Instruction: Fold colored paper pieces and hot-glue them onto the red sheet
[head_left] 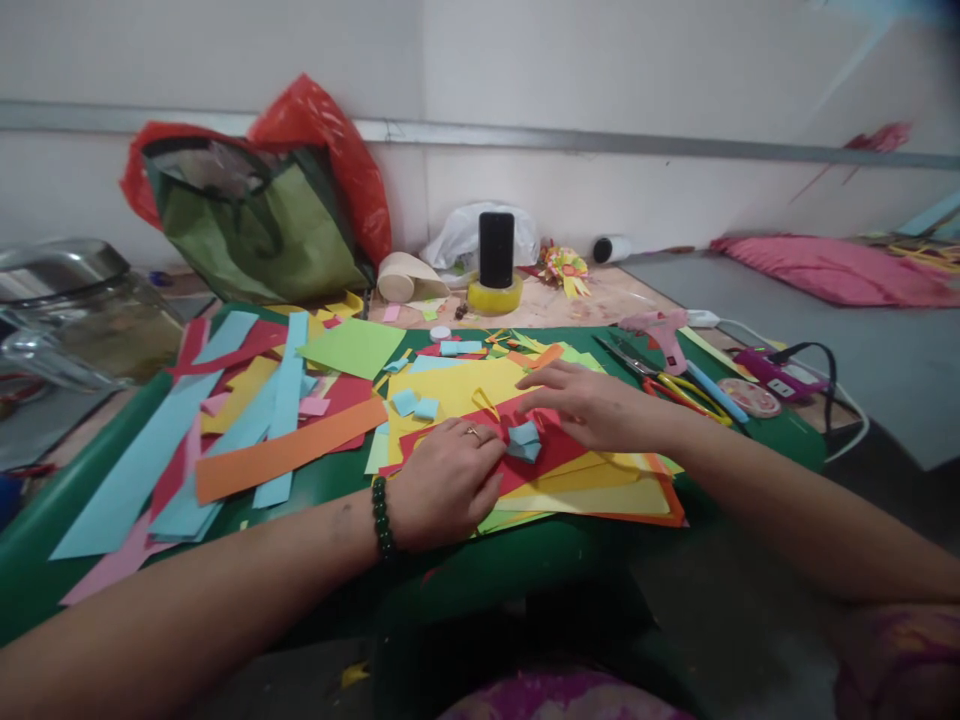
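Paper, blue and folded, is seen from the head camera on a red sheet, between the hands. At its eight o'clock, the left hand is held loosely curled; at two o'clock, the right hand is held half open, fingers bent. Whether anything is gripped by either cannot be told. An orange strip is placed at nine o'clock, a phone at twelve.
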